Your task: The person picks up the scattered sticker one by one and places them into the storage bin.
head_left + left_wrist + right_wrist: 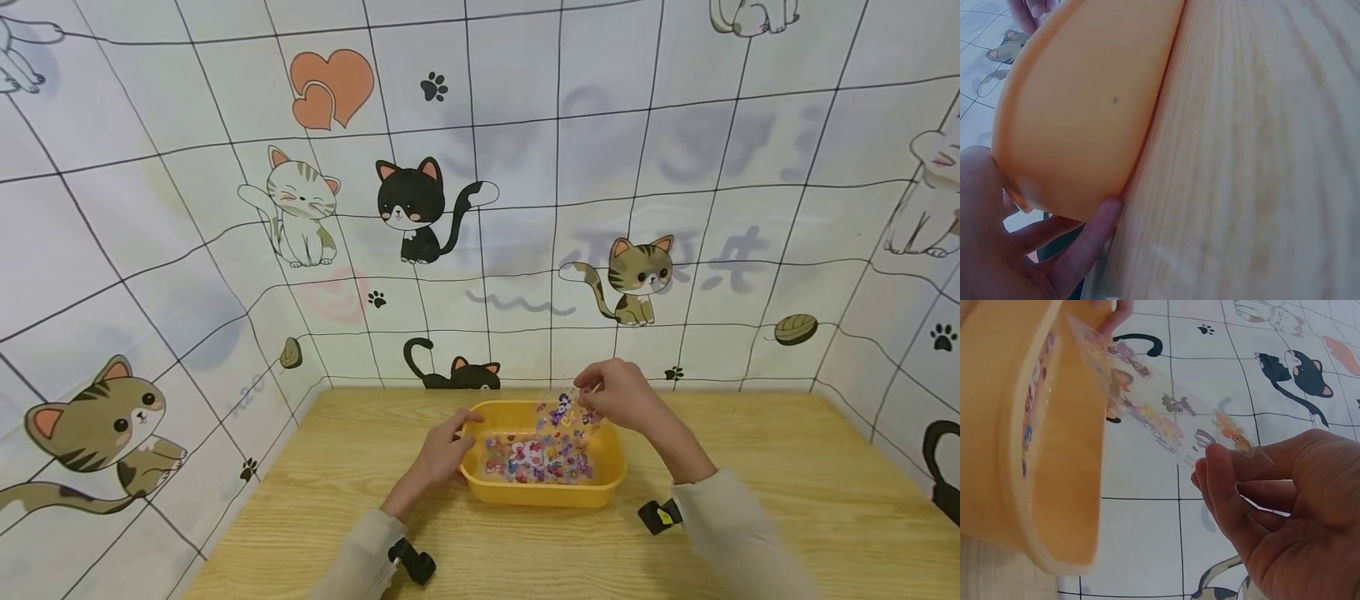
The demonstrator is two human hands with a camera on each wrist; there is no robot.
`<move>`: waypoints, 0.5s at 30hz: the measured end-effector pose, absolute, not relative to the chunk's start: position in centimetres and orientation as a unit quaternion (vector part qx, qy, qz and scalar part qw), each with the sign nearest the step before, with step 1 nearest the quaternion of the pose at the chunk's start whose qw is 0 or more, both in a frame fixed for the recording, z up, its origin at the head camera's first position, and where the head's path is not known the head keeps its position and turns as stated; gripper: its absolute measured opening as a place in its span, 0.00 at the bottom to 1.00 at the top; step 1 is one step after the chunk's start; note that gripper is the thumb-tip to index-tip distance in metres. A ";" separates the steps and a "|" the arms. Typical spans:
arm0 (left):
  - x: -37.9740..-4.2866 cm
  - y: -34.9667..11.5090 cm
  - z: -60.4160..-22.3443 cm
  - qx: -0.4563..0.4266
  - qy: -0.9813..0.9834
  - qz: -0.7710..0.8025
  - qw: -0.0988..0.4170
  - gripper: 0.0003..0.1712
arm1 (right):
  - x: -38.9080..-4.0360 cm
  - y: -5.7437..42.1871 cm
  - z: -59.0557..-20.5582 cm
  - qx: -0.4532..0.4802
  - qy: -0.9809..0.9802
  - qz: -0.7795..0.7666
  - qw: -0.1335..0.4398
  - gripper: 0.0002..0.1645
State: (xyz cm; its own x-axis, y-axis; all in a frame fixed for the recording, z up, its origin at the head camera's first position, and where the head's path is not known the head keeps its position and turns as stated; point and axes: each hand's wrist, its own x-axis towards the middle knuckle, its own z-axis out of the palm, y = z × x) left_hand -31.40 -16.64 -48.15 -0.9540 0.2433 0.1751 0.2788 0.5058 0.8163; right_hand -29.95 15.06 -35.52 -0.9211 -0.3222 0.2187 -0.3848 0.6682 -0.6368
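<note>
A yellow plastic basin [540, 497] stands on the wooden table. My left hand [441, 450] grips its left end, the thumb at the rim; in the left wrist view the fingers [1088, 247] curl against the outer wall, low by the table. Over the basin's right rear corner, my right hand [618, 396] pinches a clear sticker sheet [561, 412] between thumb and fingertips. Small coloured cartoon figures cover this sheet, which slants down into the basin. More sticker sheets [528, 456] lie on the basin floor, partly overlapped by the held one.
A cloth [525, 217] printed with cats and grid lines hangs behind the table and along both sides. Bare wooden tabletop [360, 467] surrounds the basin. Each sleeve carries a small black wrist device, one at the left [412, 561], another at the right [660, 517].
</note>
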 end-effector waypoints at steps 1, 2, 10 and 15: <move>-31.4 -16.6 -48.1 -0.151 -0.866 -0.476 0.017 0.20 | -30.1 14.8 -35.7 0.197 -0.914 0.351 0.044 0.14; -31.3 -16.6 -48.2 -0.150 -0.864 -0.481 0.012 0.20 | -30.3 14.6 -35.8 0.200 -0.917 0.343 0.044 0.14; -31.3 -16.6 -48.2 -0.148 -0.858 -0.492 0.000 0.21 | -31.0 13.0 -36.7 0.206 -0.910 0.360 -0.006 0.15; -31.3 -16.7 -48.2 -0.148 -0.861 -0.487 0.004 0.21 | -31.4 12.2 -36.9 0.208 -0.901 0.378 -0.042 0.16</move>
State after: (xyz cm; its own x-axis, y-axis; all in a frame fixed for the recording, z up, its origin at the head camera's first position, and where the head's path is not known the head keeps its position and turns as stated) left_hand -31.31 -16.71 -48.18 -0.9559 0.2517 0.1511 0.2593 0.4823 0.8367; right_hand -31.43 12.20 -36.92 -0.9102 -0.4059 0.0817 -0.3426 0.6274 -0.6993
